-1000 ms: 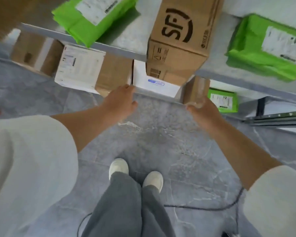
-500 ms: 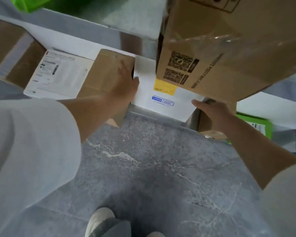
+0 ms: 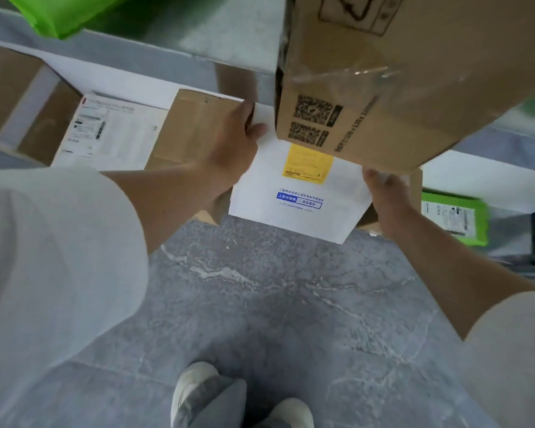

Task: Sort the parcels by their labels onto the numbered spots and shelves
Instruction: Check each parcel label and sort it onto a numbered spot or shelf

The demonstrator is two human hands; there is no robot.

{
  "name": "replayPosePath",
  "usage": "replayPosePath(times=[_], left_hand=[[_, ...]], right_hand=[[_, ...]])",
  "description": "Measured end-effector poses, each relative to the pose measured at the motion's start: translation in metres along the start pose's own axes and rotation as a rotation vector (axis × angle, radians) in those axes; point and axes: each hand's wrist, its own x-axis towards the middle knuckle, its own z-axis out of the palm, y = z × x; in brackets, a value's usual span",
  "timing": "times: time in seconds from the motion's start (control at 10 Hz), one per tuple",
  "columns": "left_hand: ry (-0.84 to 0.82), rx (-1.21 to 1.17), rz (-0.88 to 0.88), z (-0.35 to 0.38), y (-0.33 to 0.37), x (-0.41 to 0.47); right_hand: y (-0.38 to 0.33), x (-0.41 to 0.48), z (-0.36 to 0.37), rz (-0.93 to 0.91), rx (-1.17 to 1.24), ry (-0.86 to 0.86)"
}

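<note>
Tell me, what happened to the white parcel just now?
The white parcel slid out toward the person and now overhangs the floor. The left hand and right hand took hold of its sides. The big cardboard box above stayed put.

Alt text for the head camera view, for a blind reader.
The left hand and right hand hold a white parcel with a yellow label by its sides. A large cardboard box overhangs it from above.

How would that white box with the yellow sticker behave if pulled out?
Probably stiff: the white box shows a flat face and crisp corners. Perhaps fairly light, since the left hand and right hand hold it only by its sides. Its smooth face may be slippery.
</note>
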Motion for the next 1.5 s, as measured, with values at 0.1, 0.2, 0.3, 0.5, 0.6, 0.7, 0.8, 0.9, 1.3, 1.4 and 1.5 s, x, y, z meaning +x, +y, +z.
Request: replayPosePath(times=[0.1,0.2,0.3,0.5,0.6,0.7,0.8,0.9,1.3,1.4,1.5], left_hand=[[-0.022,-0.088,-0.078,-0.015,0.013,-0.013],[-0.015,-0.119,-0.125,-0.036,0.017,-0.036],[-0.072,-0.082,-0.197,-0.059,0.019,-0.066],[-0.142,-0.069,-0.33,-0.087,0.02,-0.127],[-0.151,-0.014,-0.355,-0.097,0.022,-0.16],[-0.183,-0.021,-0.392,-0.102,0.017,-0.191],[-0.141,-0.039,-0.443,-0.103,0.008,-0.217],[-0.078,-0.1,-0.488,-0.106,0.009,-0.245],[0.036,-0.476,-0.597,-0.192,0.1,-0.359],[0.011,-0.556,-0.598,-0.229,0.138,-0.382],[0.0,-0.629,-0.613,-0.269,0.174,-0.401]], right_hand=[[-0.001,-0.017,-0.018,-0.001,0.008,-0.044],[-0.017,-0.039,-0.029,0.009,-0.066,-0.091],[-0.029,-0.077,-0.041,0.045,-0.236,-0.134],[-0.034,-0.158,-0.052,0.148,-0.227,-0.165],[-0.025,-0.184,-0.064,0.256,-0.232,-0.203],[-0.008,-0.203,-0.075,0.314,-0.243,-0.216],[0.008,-0.218,-0.08,0.362,-0.249,-0.226],[0.021,-0.239,-0.086,0.396,-0.267,-0.269],[-0.056,-0.363,-0.161,0.453,-0.156,-0.288],[-0.087,-0.387,-0.187,0.409,-0.103,-0.303],[-0.134,-0.421,-0.208,0.355,-0.038,-0.286]])
